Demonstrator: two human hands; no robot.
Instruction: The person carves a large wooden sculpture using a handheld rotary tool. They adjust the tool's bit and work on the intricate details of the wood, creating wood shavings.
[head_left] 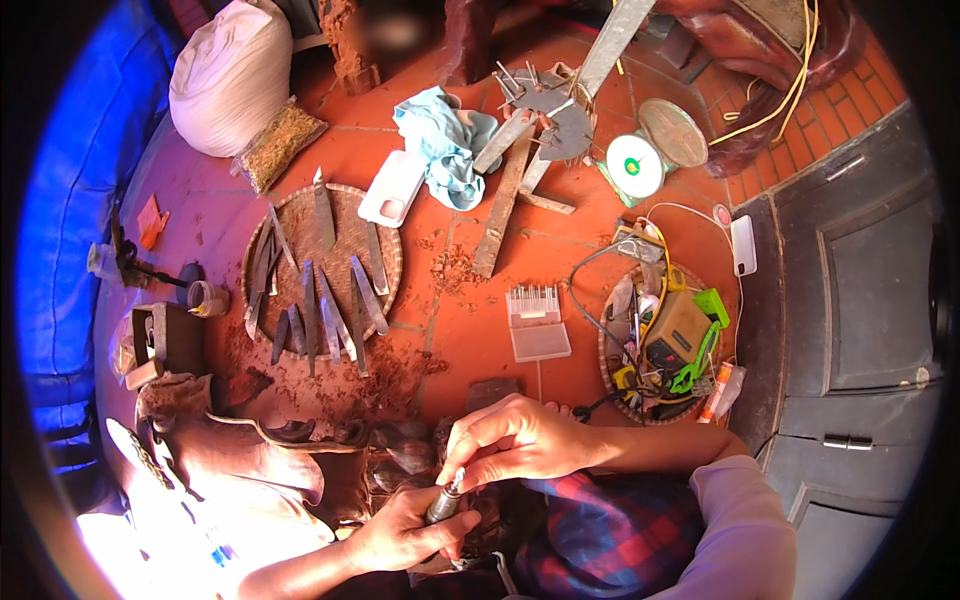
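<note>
Low in the middle, my left hand [402, 530] is wrapped around a dark metal rotary tool handpiece [442, 506], its tip pointing up. Over that tip, my right hand [528, 438] is closed in a pinch on a small pale tip piece [459, 476], too small to make out fully. Beneath and beside my hands lies a dark brown carved wooden piece [392, 450], partly covered by my arms. Beyond them, an open clear case of small bits [537, 308] rests on the red tiled floor.
A round woven tray [392, 215] holds several flat carving chisels at the left. To the right, a basket [608, 375] carries cables and tools. Wood shavings [395, 385] litter the floor. Farther off are a light blue cloth [445, 140], a scale [634, 168] and a white sack [230, 80].
</note>
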